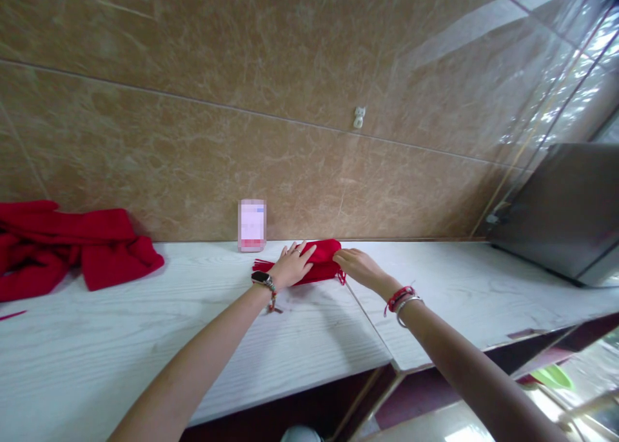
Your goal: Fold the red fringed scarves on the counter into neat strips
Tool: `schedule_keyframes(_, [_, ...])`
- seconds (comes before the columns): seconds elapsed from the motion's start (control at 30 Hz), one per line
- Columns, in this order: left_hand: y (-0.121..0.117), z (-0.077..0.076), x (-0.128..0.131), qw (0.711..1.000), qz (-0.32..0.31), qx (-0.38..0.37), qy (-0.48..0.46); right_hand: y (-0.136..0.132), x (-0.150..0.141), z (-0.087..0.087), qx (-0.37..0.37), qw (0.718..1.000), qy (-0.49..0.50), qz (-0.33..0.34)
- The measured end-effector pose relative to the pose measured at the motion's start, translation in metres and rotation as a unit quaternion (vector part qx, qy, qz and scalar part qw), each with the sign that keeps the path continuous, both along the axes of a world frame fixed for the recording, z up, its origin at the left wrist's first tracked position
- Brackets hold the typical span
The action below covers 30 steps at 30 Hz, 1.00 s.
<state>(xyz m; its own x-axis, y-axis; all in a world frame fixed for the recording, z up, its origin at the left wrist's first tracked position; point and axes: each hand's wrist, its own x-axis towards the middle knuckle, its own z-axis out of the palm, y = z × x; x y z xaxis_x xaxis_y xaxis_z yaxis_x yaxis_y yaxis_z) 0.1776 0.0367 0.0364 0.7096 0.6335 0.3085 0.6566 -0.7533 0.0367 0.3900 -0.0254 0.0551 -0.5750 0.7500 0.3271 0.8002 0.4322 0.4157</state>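
At the left edge of the frame, about midway down, a heap of red fabric point(109, 248) lies loosely rumpled on the pale wood-grain countertop point(145, 345), with a thin red strip point(13, 315) just below it in the picture. Left of centre, a phone-like device point(252, 226) with a pixelated screen stands upright near the brown marbled wall point(193, 151). Near the centre, slightly below the middle of the frame, the fringed red cloth point(325, 255) lies folded on the countertop, tassels showing at its left end and lower right corner. The left hand point(293, 266) rests on the left part of this cloth, open, palm down and fingers spread; it wears a ring, and a dark-faced watch point(262, 277) and a beaded bracelet point(273, 293) circle its wrist. At the cloth's right end is the right hand point(358, 266), its fingers bent and held together against the edge; whether they pinch the fabric cannot be told. A red bracelet point(400, 294) and a silver bangle point(401, 313) sit on that wrist. Above the right hand, right of the upper centre, a small pale cat-shaped figure point(359, 117) is on the wall. At the right edge, a large grey boxy object point(556, 203) stands on the countertop, and a green rounded object point(556, 376) shows below, at lower right.
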Motion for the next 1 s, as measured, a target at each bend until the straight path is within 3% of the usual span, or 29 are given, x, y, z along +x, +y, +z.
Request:
schedule_keyframes(0.23, [0.008, -0.005, -0.011, 0.998, -0.052, 0.029, 0.026, 0.002, 0.012, -0.010, 0.015, 1.000, 0.017, 0.020])
schedule_keyframes(0.47, [0.011, -0.009, -0.016, 0.998, -0.057, 0.010, 0.006, 0.006, 0.014, 0.009, 0.008, 1.000, 0.027, 0.009])
schedule_keyframes(0.6, [0.008, -0.008, -0.016, 0.999, -0.051, -0.005, -0.009, 0.009, 0.012, 0.016, 0.084, 0.996, 0.014, 0.001])
schedule_keyframes(0.7, [0.005, -0.012, -0.014, 0.999, -0.034, -0.011, -0.036, 0.012, 0.009, 0.008, 0.124, 0.992, 0.010, 0.009])
schedule_keyframes(0.9, [-0.002, -0.027, -0.013, 0.998, 0.002, -0.026, -0.059, 0.014, 0.014, -0.025, 0.088, 0.995, 0.049, 0.014])
schedule_keyframes(1.0, [-0.005, -0.021, -0.013, 0.999, 0.006, -0.014, -0.040, 0.009, 0.016, -0.021, 0.051, 0.994, 0.095, 0.010])
